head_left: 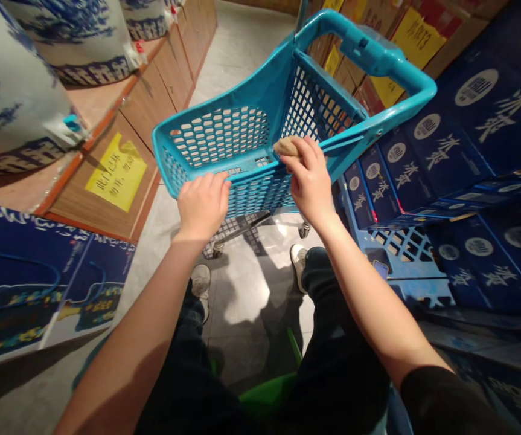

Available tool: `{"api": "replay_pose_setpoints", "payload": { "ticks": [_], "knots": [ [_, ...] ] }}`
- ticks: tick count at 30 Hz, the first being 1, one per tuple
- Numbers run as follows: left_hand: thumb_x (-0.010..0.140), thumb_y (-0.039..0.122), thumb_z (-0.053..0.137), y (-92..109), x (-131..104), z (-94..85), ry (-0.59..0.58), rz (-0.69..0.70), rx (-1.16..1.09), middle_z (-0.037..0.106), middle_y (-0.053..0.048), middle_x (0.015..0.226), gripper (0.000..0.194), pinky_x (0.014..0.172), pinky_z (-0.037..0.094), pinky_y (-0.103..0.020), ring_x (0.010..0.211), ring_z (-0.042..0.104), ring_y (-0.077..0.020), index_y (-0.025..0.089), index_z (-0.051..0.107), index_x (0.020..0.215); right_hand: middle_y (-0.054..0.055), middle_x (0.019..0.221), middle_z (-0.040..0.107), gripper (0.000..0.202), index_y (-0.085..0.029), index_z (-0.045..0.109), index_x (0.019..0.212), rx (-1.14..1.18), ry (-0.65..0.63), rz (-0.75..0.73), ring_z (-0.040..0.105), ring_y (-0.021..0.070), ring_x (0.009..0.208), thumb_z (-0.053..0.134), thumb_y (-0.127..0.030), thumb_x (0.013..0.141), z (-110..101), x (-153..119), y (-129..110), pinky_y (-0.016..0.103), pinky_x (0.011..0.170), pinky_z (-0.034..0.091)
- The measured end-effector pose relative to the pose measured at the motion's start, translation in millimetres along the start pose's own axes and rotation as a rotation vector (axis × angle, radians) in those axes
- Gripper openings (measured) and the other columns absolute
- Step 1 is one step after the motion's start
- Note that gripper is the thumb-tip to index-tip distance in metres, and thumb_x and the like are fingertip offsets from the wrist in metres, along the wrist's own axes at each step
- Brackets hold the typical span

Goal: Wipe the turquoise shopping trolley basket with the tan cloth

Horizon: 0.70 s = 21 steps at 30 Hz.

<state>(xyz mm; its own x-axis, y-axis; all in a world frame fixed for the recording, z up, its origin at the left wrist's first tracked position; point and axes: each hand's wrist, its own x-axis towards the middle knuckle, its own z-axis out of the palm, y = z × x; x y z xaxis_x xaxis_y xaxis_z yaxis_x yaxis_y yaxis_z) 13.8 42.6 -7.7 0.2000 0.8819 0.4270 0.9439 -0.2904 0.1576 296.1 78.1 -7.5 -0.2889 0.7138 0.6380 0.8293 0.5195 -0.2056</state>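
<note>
1. Firstly, from my remote seat I see the turquoise shopping cart (271,90), standing in front of me with one long side toward my body and its handle at the upper right.
2. Along this side goes the near rim (255,171), which rises in my view from left to right.
3. My left hand (204,202) lies on this rim, close to the cart's low front end. Its fingers bend over the edge; how firmly they press, I cannot tell.
4. My right hand (311,181) is nearer to the handle, and its fingers are pinching a tan piece (286,147), perhaps a folded cloth.
5. Smallest is this piece: it sticks out leftward from the right fingertips, its long axis roughly following the rim. It appears just above the rim's inner side; whether they touch, I cannot say. The left hand is well apart from it.
</note>
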Motion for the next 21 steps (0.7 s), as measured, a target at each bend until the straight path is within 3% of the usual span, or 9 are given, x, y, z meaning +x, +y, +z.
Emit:
{"api": "replay_pose_setpoints", "payload": {
  "ticks": [3, 5, 9, 12, 15, 18, 21],
  "knots": [
    [0.116, 0.037, 0.035, 2, 0, -2.2, -0.023, -0.024, -0.015, 0.081, -0.015, 0.116, 0.048, 0.094, 0.052, -0.050, 0.114, 0.073, -0.0364, 0.023, 0.076, 0.136, 0.000, 0.174, 0.058, 0.051, -0.036, 0.072, 0.144, 0.037, -0.121, -0.100, 0.048, 0.0293, 0.168, 0.041, -0.015, 0.110, 9, -2, -30, 0.063, 0.138, 0.049],
    [0.116, 0.036, 0.034, 3, 1, -4.1, -0.055, -0.048, -0.029, 0.080, -0.017, 0.118, 0.048, 0.097, 0.052, -0.052, 0.117, 0.072, -0.0385, 0.022, 0.075, 0.137, -0.002, 0.175, 0.058, 0.051, -0.037, 0.072, 0.145, 0.053, -0.175, -0.118, 0.049, 0.0274, 0.167, 0.040, -0.015, 0.111, 7, 1, -32, 0.060, 0.136, 0.052],
    [0.116, 0.036, 0.035, 3, 2, -4.6, -0.069, -0.059, -0.051, 0.080, -0.017, 0.120, 0.048, 0.099, 0.051, -0.055, 0.120, 0.071, -0.0399, 0.023, 0.075, 0.138, 0.004, 0.170, 0.064, 0.045, -0.031, 0.074, 0.138, 0.058, -0.074, -0.040, 0.055, 0.0284, 0.161, 0.036, -0.024, 0.115, -7, 9, 4, 0.059, 0.137, 0.050],
    [0.116, 0.038, 0.034, 2, 1, -3.0, -0.036, -0.032, -0.027, 0.080, -0.015, 0.117, 0.048, 0.096, 0.050, -0.053, 0.116, 0.072, -0.0384, 0.025, 0.075, 0.136, 0.003, 0.170, 0.063, 0.046, -0.034, 0.071, 0.143, 0.047, -0.032, 0.032, 0.050, 0.0327, 0.165, 0.041, -0.021, 0.110, -11, 8, 20, 0.071, 0.137, 0.046],
    [0.117, 0.039, 0.032, 2, 0, -2.3, -0.040, -0.027, 0.003, 0.081, -0.015, 0.117, 0.049, 0.093, 0.050, -0.051, 0.114, 0.072, -0.0377, 0.024, 0.075, 0.136, 0.000, 0.173, 0.060, 0.054, -0.039, 0.069, 0.149, 0.041, -0.054, 0.035, 0.044, 0.0346, 0.169, 0.048, -0.018, 0.104, -3, 1, 1, 0.075, 0.139, 0.042],
    [0.117, 0.039, 0.032, 2, 0, -2.8, -0.041, -0.029, 0.000, 0.080, -0.015, 0.117, 0.049, 0.094, 0.050, -0.050, 0.115, 0.071, -0.0371, 0.024, 0.075, 0.137, -0.002, 0.176, 0.057, 0.054, -0.037, 0.069, 0.151, 0.059, -0.155, -0.064, 0.044, 0.0314, 0.170, 0.042, -0.018, 0.108, 5, -2, -27, 0.066, 0.140, 0.045],
    [0.117, 0.038, 0.033, 3, 0, -4.1, -0.060, -0.045, -0.019, 0.079, -0.015, 0.120, 0.048, 0.097, 0.049, -0.051, 0.119, 0.070, -0.0375, 0.024, 0.074, 0.138, -0.002, 0.174, 0.060, 0.048, -0.037, 0.072, 0.144, 0.061, -0.166, -0.091, 0.051, 0.0292, 0.165, 0.039, -0.021, 0.112, 1, 4, -22, 0.062, 0.137, 0.050]
  ]
}}
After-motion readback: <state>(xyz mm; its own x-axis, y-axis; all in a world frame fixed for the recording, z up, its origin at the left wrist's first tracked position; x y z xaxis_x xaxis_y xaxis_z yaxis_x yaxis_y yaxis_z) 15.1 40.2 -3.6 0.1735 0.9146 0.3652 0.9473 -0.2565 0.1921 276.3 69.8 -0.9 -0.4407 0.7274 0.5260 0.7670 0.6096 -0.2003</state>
